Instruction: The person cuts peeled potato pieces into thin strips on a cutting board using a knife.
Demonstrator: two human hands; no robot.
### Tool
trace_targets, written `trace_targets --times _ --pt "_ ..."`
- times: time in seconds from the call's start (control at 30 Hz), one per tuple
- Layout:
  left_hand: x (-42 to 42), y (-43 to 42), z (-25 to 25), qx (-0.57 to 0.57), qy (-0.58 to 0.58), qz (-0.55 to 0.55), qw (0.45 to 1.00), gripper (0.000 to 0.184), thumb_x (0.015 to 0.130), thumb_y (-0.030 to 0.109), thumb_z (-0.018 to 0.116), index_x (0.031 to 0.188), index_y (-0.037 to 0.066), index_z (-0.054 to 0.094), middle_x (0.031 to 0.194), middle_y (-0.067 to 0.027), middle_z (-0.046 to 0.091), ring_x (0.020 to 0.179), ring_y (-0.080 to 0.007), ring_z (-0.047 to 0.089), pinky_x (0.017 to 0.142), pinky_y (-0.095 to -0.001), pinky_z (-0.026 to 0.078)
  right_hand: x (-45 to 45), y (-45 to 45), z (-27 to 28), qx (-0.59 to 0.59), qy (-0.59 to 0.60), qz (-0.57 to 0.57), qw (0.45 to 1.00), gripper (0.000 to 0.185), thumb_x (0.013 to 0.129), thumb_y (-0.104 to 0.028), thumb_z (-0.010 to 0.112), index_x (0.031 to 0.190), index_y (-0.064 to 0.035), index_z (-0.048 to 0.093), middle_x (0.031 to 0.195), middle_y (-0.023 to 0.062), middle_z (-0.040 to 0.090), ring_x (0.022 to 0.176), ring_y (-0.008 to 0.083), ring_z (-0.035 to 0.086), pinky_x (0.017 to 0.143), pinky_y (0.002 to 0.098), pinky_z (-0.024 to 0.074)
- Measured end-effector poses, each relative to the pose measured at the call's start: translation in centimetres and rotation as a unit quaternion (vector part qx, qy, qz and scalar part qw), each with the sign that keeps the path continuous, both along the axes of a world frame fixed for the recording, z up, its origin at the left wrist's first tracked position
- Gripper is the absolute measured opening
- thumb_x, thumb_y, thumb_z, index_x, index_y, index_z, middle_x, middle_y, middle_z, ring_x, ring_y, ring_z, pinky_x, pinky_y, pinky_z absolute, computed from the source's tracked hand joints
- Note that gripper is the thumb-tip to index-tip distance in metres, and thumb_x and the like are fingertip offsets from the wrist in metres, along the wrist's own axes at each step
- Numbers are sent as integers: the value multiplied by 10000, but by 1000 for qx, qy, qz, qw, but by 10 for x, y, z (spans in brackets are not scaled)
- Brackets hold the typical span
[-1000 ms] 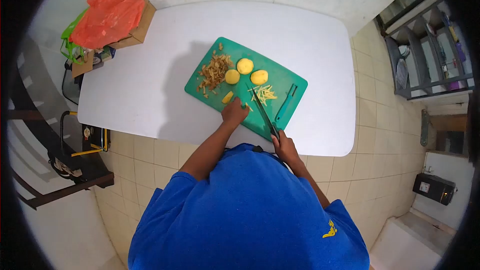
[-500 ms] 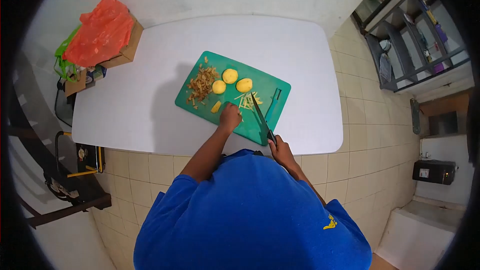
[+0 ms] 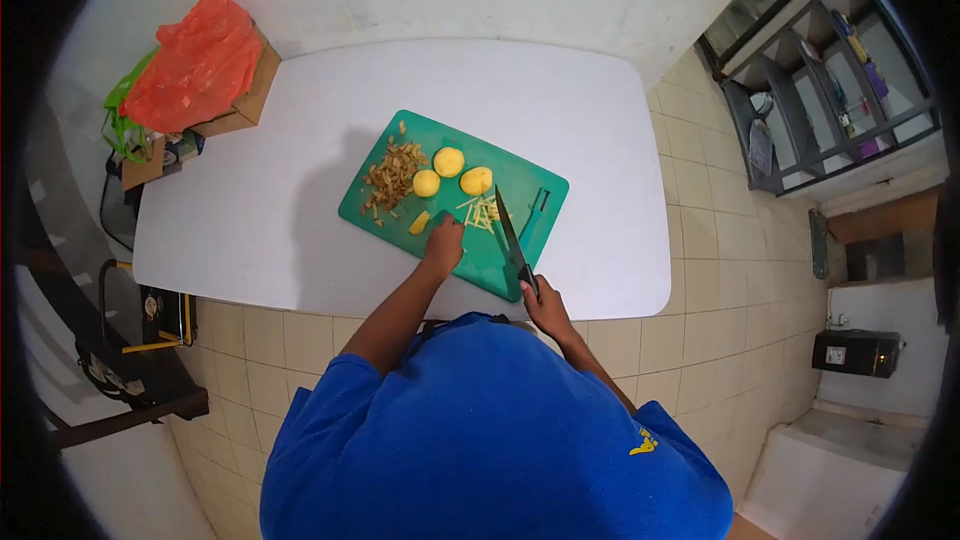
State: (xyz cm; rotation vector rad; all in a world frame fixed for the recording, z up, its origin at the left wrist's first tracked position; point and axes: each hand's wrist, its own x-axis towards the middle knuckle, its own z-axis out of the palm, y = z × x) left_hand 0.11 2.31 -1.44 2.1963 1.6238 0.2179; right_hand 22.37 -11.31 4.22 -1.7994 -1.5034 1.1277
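Since the knife (image 3: 513,236), gripped in the right hand (image 3: 546,308), shifted rightward over pale strips (image 3: 478,212), it lies clear of the bunched left hand (image 3: 446,243), contents unclear; cutting seemingly paused, yellow wedge (image 3: 419,222) beside those fingertips

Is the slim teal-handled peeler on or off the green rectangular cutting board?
On. The teal-handled peeler lies toward the right end of the green cutting board, its whole length inside the board's outline.
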Motion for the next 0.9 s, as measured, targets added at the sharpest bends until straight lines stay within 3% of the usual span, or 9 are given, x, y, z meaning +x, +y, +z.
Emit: trace_targets --times 0.1,0.2,0.3,0.4,0.53,0.63,0.8,0.9 --pt "-6 1 8 14 -105 46 993 281 701 -12 641 968 48 575 883 -172 599 878 -361 620 741 -470 508 -5 13 2 -45 28 -2 999 364 943 -361 513 962 3 517 624 210 573 587 368 608 530 413 439" --pt "-13 7 20 -94 -171 69 978 150 723 44 648 868 51 610 803 -138 592 840 -315 626 697 -435 497 -10 31 4 -44 38 13 998 367 937 -368 526 990 -5 524 647 173 599 592 311 623 548 384 455" --pt "-15 10 22 -139 -251 84 954 139 736 109 681 855 54 633 789 -105 616 805 -249 631 669 -366 490 -18 53 21 -33 82 13 996 372 923 -375 556 1003 -13 526 661 135 617 611 260 637 564 363 471" --pt "-11 11 26 -179 -328 94 923 193 778 163 692 910 41 623 817 -44 632 751 -151 601 660 -307 466 -30 82 16 56 100 4 993 372 835 -279 695 1042 -19 527 812 142 674 792 243 677 670 337 504" --pt "-7 8 34 -241 -377 93 890 163 836 167 654 927 33 632 855 -35 650 777 -127 598 684 -281 469 -36 121 15 124 92 29 988 465 730 -196 790 1065 -20 520 949 144 691 940 254 665 771 330 501" --pt "-7 8 42 -290 -394 114 865 155 858 163 634 947 35 639 871 -41 655 801 -125 604 720 -276 473 -36 135 24 34 79 64 994 459 724 -138 786 1082 2 536 923 100 677 886 167 652 781 293 496" --pt "-11 17 39 -329 -442 105 828 192 893 192 614 993 29 623 888 -23 639 784 -101 562 724 -258 455 -39 141 -3 -1 127 64 990 456 724 -98 779 1103 -15 539 930 83 671 896 154 645 786 293 494" --pt "-11 22 34 -323 -434 87 836 217 890 192 617 1020 18 621 889 -20 639 803 -103 572 729 -259 461 -38 143 -6 1 154 49 987 450 721 -128 784 1088 -25 547 877 95 669 846 175 653 761 307 496"
